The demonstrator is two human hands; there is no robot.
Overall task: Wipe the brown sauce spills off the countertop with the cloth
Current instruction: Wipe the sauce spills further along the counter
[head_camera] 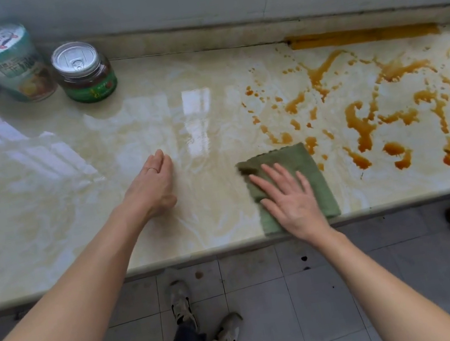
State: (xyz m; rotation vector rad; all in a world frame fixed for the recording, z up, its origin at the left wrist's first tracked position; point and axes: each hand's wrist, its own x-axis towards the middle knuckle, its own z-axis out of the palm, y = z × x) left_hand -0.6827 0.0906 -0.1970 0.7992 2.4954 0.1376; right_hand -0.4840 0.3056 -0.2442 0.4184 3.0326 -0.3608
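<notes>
Two containers are seen far left of the green square cloth [290, 155]: a silver-lidded glass jar [83, 72] of dark brown contents and a tall teal paper canister [6, 63], contents hidden. Brown sauce spills [360, 125] are spread right of the cloth on the cream marble countertop [68, 174]. The right hand [292, 203] is pressed flat on the cloth, fingers spread; the left hand [151, 187] is rested left of it, fingers together.

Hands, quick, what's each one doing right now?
Left hand: open, resting on the countertop, holding nothing.
Right hand: open, flat, pressing the green cloth.
</notes>
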